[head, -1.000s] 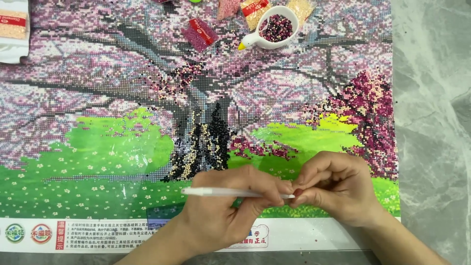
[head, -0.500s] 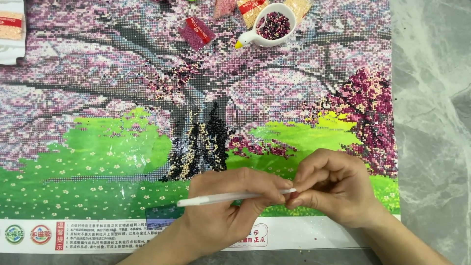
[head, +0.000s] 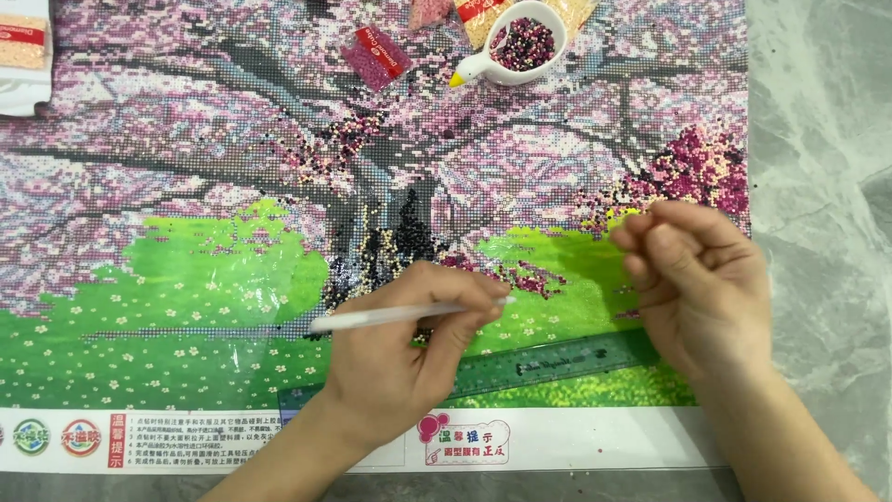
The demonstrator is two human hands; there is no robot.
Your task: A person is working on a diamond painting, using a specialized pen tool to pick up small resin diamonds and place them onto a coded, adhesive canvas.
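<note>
A dotted bead-mosaic canvas (head: 232,186) shows pink blossom, a grey-black trunk and bright green grass flecked with white flowers. A slim white pen (head: 390,316) crosses it at centre; a translucent green ruler (head: 557,358) lies lower right, a white dish of dark purple beads (head: 520,42) at the top.

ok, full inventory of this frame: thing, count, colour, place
diamond painting canvas: 1, pink tree over green grass, covers the table
white dish: 1, holds dark beads, top centre
bead packets: several, pink and peach, top edge
ruler: 1, green, lying on the canvas bottom edge
marble table: 1, grey, bare at right
white pen tool: 1, white, held in left hand
left hand: 1, grips the pen tool
right hand: 1, fingers curled, holds nothing visible
</note>
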